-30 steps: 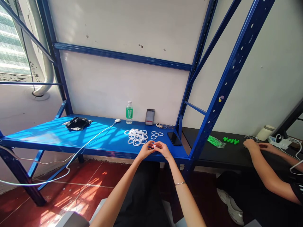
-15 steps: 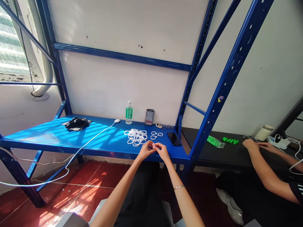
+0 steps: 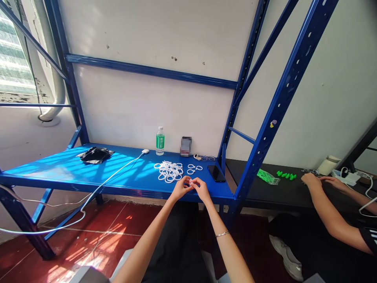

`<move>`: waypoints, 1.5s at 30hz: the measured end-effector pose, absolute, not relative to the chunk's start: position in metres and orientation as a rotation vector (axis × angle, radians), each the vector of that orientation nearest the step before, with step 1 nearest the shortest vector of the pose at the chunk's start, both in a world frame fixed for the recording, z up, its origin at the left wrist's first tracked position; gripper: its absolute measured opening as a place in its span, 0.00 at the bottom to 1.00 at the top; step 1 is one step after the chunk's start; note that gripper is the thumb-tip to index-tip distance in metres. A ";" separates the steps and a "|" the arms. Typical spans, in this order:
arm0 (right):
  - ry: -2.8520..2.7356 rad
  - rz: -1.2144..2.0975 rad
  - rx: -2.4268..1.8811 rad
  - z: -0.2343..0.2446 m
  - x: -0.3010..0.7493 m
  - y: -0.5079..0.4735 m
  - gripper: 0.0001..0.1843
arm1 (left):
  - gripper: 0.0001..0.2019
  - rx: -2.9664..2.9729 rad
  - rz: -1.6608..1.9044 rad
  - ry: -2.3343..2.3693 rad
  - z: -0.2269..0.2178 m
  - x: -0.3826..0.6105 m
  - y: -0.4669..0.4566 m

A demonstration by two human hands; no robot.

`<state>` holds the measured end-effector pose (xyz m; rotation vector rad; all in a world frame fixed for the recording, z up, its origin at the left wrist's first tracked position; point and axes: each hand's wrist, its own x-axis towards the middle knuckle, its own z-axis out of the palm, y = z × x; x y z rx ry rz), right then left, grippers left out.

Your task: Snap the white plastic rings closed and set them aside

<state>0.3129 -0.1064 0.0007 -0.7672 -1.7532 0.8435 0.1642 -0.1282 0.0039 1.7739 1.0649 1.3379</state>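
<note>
My left hand and my right hand meet just above the front edge of the blue shelf. Both have their fingers pinched on a small white ring, mostly covered by the fingertips. Behind my left hand lies a loose pile of white rings. A few separate white rings sit just beyond my fingertips, to the right of the pile. A black phone rests flat to the right of my right hand.
At the back stand a water bottle and a propped-up phone, with eyeglasses alongside. Farther left are a white cable and black plastic bag. Beyond the blue post, another person's hands work near green pieces.
My hands stay together over the shelf edge with only slight finger movement. The view has shifted very slightly; the pile and separate rings look the same.
</note>
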 end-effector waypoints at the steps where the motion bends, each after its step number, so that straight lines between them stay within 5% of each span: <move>1: -1.756 0.840 -0.768 0.001 0.313 -0.106 0.07 | 0.19 1.775 1.341 1.066 0.004 0.164 -0.128; 45: -1.732 0.910 -0.736 0.000 0.313 -0.106 0.09 | 0.19 1.795 1.390 1.116 -0.006 0.165 -0.121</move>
